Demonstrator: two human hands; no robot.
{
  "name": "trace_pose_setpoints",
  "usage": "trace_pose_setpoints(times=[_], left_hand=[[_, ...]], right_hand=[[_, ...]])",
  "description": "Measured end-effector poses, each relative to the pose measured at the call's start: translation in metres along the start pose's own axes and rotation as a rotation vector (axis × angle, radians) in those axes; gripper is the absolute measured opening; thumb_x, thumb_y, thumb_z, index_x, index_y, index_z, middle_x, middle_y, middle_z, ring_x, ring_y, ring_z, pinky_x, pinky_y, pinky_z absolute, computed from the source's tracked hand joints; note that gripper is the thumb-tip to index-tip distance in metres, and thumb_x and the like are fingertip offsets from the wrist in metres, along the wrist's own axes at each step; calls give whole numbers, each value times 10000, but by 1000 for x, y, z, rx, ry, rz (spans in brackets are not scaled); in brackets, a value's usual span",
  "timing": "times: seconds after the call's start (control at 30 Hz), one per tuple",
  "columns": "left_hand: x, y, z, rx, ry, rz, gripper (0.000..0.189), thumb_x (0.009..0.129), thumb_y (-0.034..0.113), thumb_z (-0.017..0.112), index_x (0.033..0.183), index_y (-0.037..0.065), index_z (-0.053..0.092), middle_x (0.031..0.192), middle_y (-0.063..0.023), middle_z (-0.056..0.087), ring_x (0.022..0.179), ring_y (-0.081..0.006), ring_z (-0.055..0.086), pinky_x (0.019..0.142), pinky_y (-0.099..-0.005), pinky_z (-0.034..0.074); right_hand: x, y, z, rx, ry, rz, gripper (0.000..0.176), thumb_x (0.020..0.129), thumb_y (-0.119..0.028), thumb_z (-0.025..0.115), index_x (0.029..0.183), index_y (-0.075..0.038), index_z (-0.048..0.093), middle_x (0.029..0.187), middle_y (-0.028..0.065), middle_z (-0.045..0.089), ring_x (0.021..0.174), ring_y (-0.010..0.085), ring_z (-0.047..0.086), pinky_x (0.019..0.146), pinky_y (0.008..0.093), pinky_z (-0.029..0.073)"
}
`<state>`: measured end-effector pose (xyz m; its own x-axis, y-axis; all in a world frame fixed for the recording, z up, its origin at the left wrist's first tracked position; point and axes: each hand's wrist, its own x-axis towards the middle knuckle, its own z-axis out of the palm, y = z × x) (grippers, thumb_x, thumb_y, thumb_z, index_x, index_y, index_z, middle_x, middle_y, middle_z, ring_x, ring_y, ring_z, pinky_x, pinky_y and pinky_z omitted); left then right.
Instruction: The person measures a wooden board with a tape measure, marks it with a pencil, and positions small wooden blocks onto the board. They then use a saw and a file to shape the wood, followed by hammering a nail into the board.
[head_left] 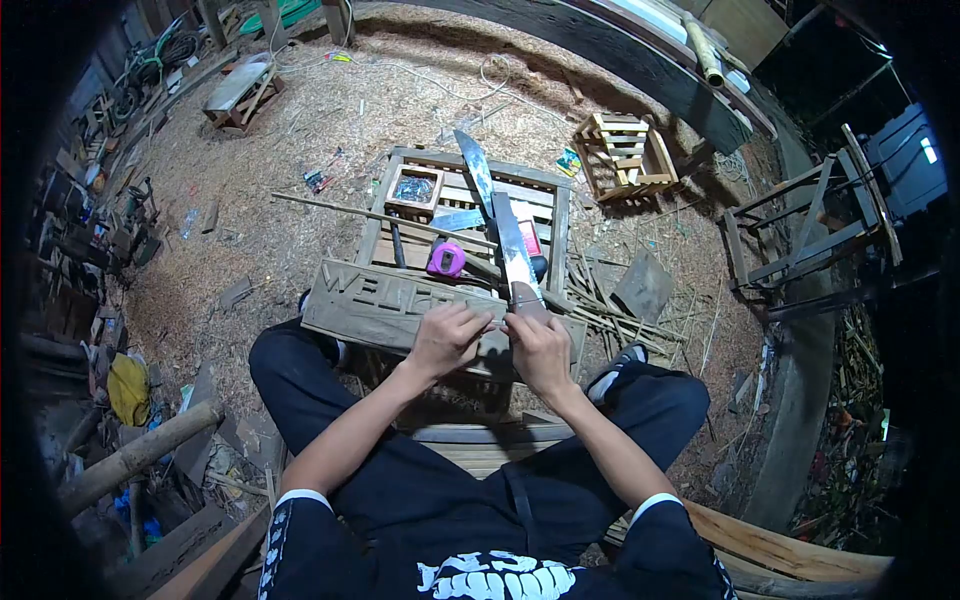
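Over the near board [375,305] of a low slatted wooden table, my left hand [447,338] and my right hand [540,352] are close together with fingers pinched. Something small and thin seems to lie between the fingertips, too small to name. Just beyond my right hand a saw-like flat blade [515,245] points away from me, its near end close to my fingers. A large knife [474,165] lies past it. On the table are a pink tape measure [446,259], a small wooden box of nails or similar bits [414,188] and a dark-handled tool [397,240].
A long thin stick [350,213] crosses the table's left side. Bamboo strips [640,325] lie at its right. A slatted crate [625,157] stands back right, a small bench [240,93] back left. Wood shavings cover the ground.
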<state>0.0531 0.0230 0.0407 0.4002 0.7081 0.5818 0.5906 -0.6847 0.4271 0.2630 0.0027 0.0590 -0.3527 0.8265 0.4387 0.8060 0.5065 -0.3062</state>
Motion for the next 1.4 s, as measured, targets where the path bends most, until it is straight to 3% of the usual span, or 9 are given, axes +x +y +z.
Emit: trace_pose_setpoints(times=[0.2,0.27,0.5,0.8,1.0,1.07,1.3,1.37,1.4], left_hand=[[10,-10,-18,-112,17,92,210,809,171,829,998,104,768,758,-49,630,707,-255,622,613,-391,486],[9,-14,-24,-47,-103,177,202,813,207,834,982,117,769,757,-38,635,713,-241,627,617,-381,489],[6,-12,-15,-27,-61,133,189,817,205,834,967,111,768,745,-30,622,712,-244,616,636,-387,483],[3,-8,-7,-62,37,1,212,819,155,828,1018,98,781,764,-46,637,728,-258,615,646,-394,476],[11,-11,-21,-90,-57,64,211,842,162,828,1029,76,782,804,-57,671,752,-261,627,676,-394,488],[11,-13,-21,-133,-71,53,207,854,166,820,1019,55,763,822,-74,677,773,-276,637,691,-412,497],[5,-26,-22,-234,-145,-45,196,858,132,780,1013,39,704,904,-120,691,820,-315,654,730,-399,514],[6,-31,-27,-163,-349,-70,235,854,118,765,1073,49,714,1055,-112,735,968,-303,680,847,-397,522],[7,-32,-27,-163,-351,-73,235,854,118,765,1073,49,714,1055,-112,735,968,-303,680,847,-397,522]], right_hand=[[4,6,-8,76,-51,-97,196,863,-75,737,1056,-105,733,857,48,699,749,251,670,695,384,455],[3,12,-8,59,-134,-194,232,845,-57,723,1072,-106,738,861,40,698,770,241,679,705,378,460],[-1,0,-4,25,-69,-105,229,855,-66,721,1081,-101,730,825,46,680,757,240,675,698,388,442],[2,-7,1,16,4,-22,125,959,-132,685,1079,-110,712,752,67,640,655,267,633,639,387,393],[3,-2,10,63,31,-28,204,931,-118,710,1131,-82,712,793,56,669,691,253,658,672,379,421],[5,3,8,106,-74,-82,260,937,-100,724,1196,-87,711,832,68,697,759,251,678,697,384,446],[10,1,8,122,-109,-110,234,926,-112,743,1157,-85,719,790,59,688,749,235,667,696,388,448],[14,0,10,77,-95,-138,189,920,-133,758,1101,-84,731,759,63,682,722,237,655,692,393,448],[17,-1,10,80,-96,-138,189,920,-133,758,1101,-84,731,759,63,682,722,237,655,692,393,448]])
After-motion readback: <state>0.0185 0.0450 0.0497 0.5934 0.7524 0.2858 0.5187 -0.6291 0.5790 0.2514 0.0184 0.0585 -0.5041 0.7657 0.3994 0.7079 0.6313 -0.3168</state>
